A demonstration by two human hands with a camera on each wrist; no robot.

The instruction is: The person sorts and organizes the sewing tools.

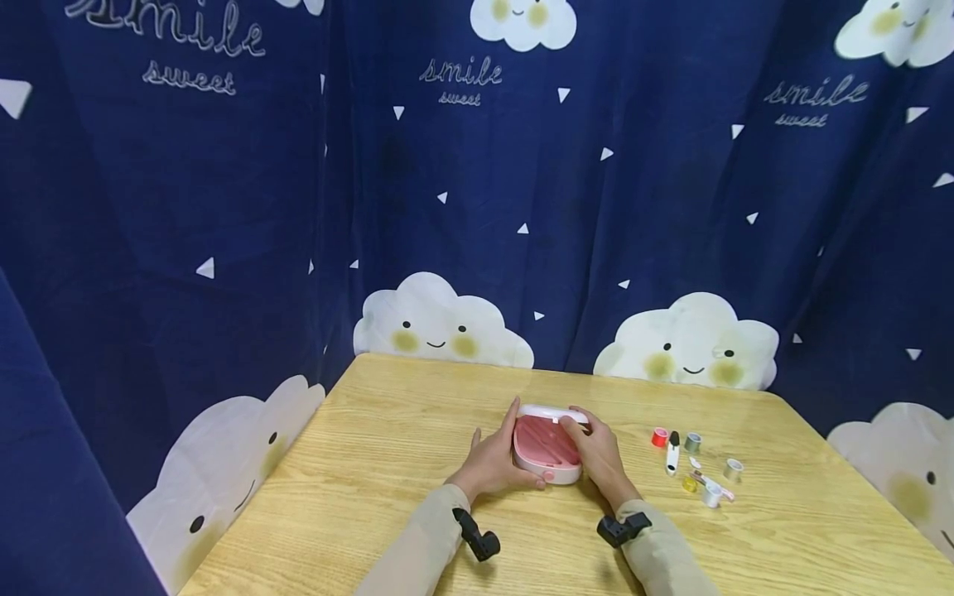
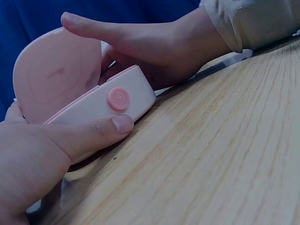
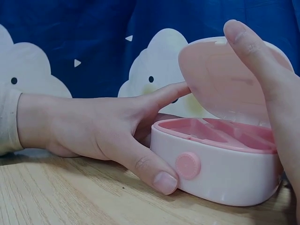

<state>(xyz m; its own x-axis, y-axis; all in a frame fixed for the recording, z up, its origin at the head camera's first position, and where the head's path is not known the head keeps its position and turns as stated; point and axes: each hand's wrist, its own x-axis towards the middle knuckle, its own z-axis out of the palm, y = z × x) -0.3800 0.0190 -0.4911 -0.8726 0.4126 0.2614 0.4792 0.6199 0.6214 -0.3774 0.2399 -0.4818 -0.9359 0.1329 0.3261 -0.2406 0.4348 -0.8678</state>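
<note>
A white sewing box (image 1: 532, 471) with a pink divided tray (image 3: 201, 131) sits on the table between both hands. Its hinged pink lid (image 2: 56, 77) is tilted up, and a round pink button (image 3: 188, 165) marks the front wall. My left hand (image 1: 493, 462) grips the box from its left side, thumb along the front beside the button. On the other side, my right hand (image 1: 602, 457) holds the box with its thumb at the lid's free edge; its other fingers are partly hidden behind the lid and side. In the right wrist view, the visible tray compartments look empty.
To the right on the wooden table (image 1: 402, 414) lie a red thread spool (image 1: 659, 437), a grey-green spool (image 1: 693, 441), black-and-white thread snips (image 1: 673, 454), a silvery spool (image 1: 734, 469), a yellow spool (image 1: 689, 483) and a white spool (image 1: 711, 495). A blue curtain (image 1: 477, 207) hangs behind.
</note>
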